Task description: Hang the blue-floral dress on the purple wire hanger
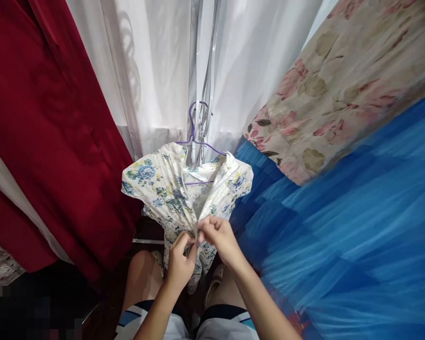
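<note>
A small white shirt with a blue and yellow flower print (163, 182) hangs on a purple wire hanger (194, 126), which is hooked on a pale upright bar in front of white curtains. Both hands meet at the shirt's front opening. My left hand (180, 262) pinches the left edge of the cloth from below. My right hand (217, 238) pinches the right edge beside it. The fingertips of both hands touch at the placket, and they hide whatever fastening lies between them. My bare knees and striped shorts show below the hands.
A dark red curtain (46, 118) hangs at the left. White sheer curtains (156, 71) fill the back. At the right lie a blue cloth (340, 236) and a pink floral fabric (350, 80). Sandalled feet stand on a dark floor below the shirt.
</note>
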Demonstrator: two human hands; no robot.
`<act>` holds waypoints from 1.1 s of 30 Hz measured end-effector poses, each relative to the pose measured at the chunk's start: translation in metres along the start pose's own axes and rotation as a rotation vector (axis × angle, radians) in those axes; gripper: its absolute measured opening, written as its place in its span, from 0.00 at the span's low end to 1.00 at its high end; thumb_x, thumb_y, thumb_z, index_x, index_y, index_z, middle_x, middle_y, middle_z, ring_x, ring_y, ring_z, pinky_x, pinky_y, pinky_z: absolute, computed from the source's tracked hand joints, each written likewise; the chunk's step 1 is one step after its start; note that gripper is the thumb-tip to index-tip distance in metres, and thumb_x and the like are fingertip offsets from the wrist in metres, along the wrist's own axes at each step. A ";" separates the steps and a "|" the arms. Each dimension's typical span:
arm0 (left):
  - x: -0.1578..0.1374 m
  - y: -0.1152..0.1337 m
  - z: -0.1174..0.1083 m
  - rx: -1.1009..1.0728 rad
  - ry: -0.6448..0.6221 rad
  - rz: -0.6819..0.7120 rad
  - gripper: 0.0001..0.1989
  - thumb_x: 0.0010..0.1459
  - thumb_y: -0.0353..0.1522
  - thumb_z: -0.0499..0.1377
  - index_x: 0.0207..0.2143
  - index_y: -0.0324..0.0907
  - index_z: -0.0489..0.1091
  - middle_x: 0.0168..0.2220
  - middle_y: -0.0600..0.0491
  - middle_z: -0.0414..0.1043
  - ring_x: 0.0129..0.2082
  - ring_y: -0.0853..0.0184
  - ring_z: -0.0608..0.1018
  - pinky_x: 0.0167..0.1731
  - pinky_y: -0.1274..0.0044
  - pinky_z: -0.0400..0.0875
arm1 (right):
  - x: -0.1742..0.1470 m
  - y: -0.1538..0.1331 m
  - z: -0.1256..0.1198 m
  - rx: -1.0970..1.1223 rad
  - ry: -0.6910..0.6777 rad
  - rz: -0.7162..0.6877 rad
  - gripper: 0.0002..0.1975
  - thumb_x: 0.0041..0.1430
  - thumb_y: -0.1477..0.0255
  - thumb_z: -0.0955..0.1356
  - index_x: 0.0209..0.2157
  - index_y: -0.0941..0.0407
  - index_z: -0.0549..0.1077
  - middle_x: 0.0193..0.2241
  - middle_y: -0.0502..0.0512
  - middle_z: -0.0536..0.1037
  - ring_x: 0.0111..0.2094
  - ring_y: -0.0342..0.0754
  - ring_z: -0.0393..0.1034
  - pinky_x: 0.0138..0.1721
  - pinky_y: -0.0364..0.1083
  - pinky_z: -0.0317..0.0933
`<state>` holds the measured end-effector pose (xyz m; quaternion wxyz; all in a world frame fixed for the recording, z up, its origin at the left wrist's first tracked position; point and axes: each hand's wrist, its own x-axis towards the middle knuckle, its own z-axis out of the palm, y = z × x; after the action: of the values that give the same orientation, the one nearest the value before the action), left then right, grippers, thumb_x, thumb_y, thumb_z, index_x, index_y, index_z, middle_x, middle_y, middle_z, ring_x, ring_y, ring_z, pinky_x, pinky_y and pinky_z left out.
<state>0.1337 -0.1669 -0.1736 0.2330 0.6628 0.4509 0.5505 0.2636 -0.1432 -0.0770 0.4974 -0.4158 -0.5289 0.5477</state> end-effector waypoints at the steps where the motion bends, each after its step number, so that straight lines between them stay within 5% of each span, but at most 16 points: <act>1: 0.002 0.000 -0.005 0.027 -0.041 0.000 0.08 0.62 0.28 0.55 0.28 0.42 0.63 0.29 0.54 0.67 0.32 0.67 0.71 0.36 0.76 0.66 | 0.012 -0.012 0.000 0.052 0.012 -0.029 0.09 0.55 0.70 0.69 0.23 0.58 0.74 0.15 0.49 0.74 0.14 0.36 0.49 0.17 0.40 0.43; 8: 0.018 0.018 -0.034 0.301 -0.362 0.049 0.08 0.59 0.23 0.54 0.31 0.43 0.68 0.34 0.50 0.72 0.36 0.63 0.74 0.37 0.75 0.64 | 0.093 -0.107 0.019 0.162 0.062 -0.273 0.09 0.51 0.70 0.70 0.21 0.59 0.74 0.17 0.49 0.73 0.14 0.34 0.49 0.15 0.39 0.41; 13: 0.049 0.043 -0.053 0.328 -0.627 0.215 0.08 0.53 0.22 0.60 0.28 0.44 0.73 0.32 0.52 0.75 0.36 0.61 0.76 0.41 0.73 0.65 | 0.092 -0.112 0.026 0.165 0.151 -0.362 0.09 0.53 0.69 0.69 0.24 0.58 0.72 0.15 0.47 0.71 0.13 0.35 0.50 0.15 0.39 0.42; 16: 0.094 0.071 -0.074 0.225 -0.362 0.297 0.06 0.61 0.28 0.59 0.38 0.45 0.76 0.37 0.51 0.76 0.38 0.63 0.76 0.43 0.72 0.67 | 0.077 -0.102 0.025 0.064 0.146 -0.380 0.08 0.54 0.69 0.69 0.24 0.57 0.70 0.13 0.45 0.69 0.13 0.37 0.53 0.17 0.39 0.45; 18: 0.130 0.090 -0.086 0.190 -0.078 0.304 0.14 0.65 0.32 0.56 0.52 0.46 0.71 0.35 0.53 0.75 0.31 0.67 0.74 0.36 0.75 0.67 | 0.069 -0.099 0.025 0.001 0.134 -0.411 0.09 0.55 0.70 0.69 0.23 0.56 0.69 0.12 0.44 0.69 0.14 0.37 0.56 0.18 0.39 0.49; 19: 0.148 0.098 -0.089 0.205 -0.050 0.331 0.17 0.66 0.33 0.56 0.56 0.46 0.69 0.35 0.53 0.75 0.31 0.67 0.74 0.35 0.76 0.67 | 0.068 -0.099 0.025 -0.025 0.128 -0.430 0.09 0.55 0.70 0.68 0.23 0.56 0.68 0.12 0.44 0.68 0.15 0.38 0.57 0.19 0.39 0.50; 23: 0.189 0.121 -0.085 0.282 -0.066 0.498 0.10 0.67 0.32 0.55 0.41 0.41 0.76 0.37 0.52 0.77 0.37 0.67 0.76 0.39 0.76 0.66 | 0.073 -0.100 0.022 -0.127 0.136 -0.463 0.11 0.56 0.68 0.68 0.22 0.55 0.65 0.13 0.43 0.65 0.15 0.38 0.56 0.20 0.40 0.48; 26: 0.195 0.132 -0.084 0.251 0.084 0.519 0.10 0.67 0.32 0.55 0.36 0.39 0.75 0.33 0.52 0.76 0.33 0.68 0.76 0.36 0.77 0.66 | 0.079 -0.089 0.019 -0.250 0.198 -0.453 0.12 0.55 0.68 0.67 0.21 0.54 0.63 0.14 0.43 0.63 0.16 0.38 0.54 0.20 0.40 0.47; 29: 0.202 0.127 -0.108 0.087 0.336 0.450 0.09 0.66 0.35 0.57 0.37 0.39 0.74 0.30 0.54 0.74 0.30 0.69 0.75 0.33 0.78 0.67 | 0.075 -0.064 0.017 -0.392 0.205 -0.410 0.11 0.53 0.71 0.66 0.20 0.54 0.62 0.15 0.43 0.63 0.18 0.39 0.56 0.21 0.40 0.48; 33: 0.219 0.078 -0.159 -0.326 0.719 0.143 0.08 0.64 0.35 0.60 0.35 0.38 0.71 0.30 0.56 0.71 0.32 0.72 0.73 0.34 0.80 0.66 | 0.053 -0.035 0.019 -0.410 0.126 -0.321 0.10 0.51 0.73 0.66 0.20 0.54 0.63 0.15 0.43 0.64 0.18 0.40 0.56 0.22 0.41 0.49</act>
<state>0.0084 -0.0469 0.0481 0.1237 0.4120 0.3630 0.8266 0.2404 -0.0962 -0.0364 0.5153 -0.4517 -0.6561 0.3163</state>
